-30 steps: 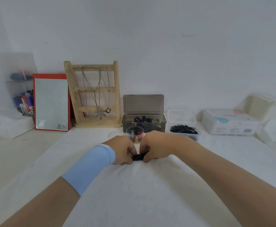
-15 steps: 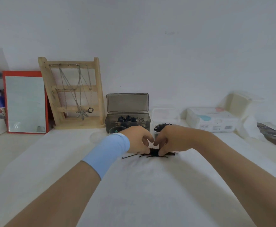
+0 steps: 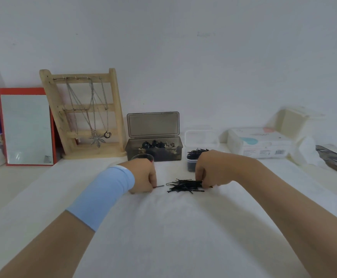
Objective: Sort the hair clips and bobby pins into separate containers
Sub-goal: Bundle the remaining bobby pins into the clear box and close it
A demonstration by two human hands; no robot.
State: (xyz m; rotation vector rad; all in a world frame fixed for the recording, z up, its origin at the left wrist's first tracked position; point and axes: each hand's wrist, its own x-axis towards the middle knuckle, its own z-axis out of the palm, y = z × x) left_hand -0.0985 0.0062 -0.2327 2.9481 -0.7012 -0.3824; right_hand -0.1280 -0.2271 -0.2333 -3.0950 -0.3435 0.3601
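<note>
A loose pile of black bobby pins (image 3: 183,186) lies on the white cloth between my hands. My right hand (image 3: 209,169) rests at the pile's right end, fingers closed on a bunch of the pins. My left hand (image 3: 143,175), with a light blue wristband, pinches a single bobby pin (image 3: 160,186) just left of the pile. Behind stand a smoky grey box (image 3: 154,152) with its lid up, holding dark hair clips, and a small clear container (image 3: 193,160) heaped with bobby pins. A small round clear cup (image 3: 142,157) shows behind my left hand, mostly hidden.
A wooden jewellery stand (image 3: 83,115) with necklaces and a red-framed mirror (image 3: 26,127) stand at the back left. A white wipes pack (image 3: 259,144) and a cream box (image 3: 295,119) sit at the back right. Dark clutter (image 3: 336,161) lies at the far right edge.
My hands have drawn apart. The tight clump they covered now lies spread as a pile of bobby pins, and my left hand has pulled one pin out to the left.
</note>
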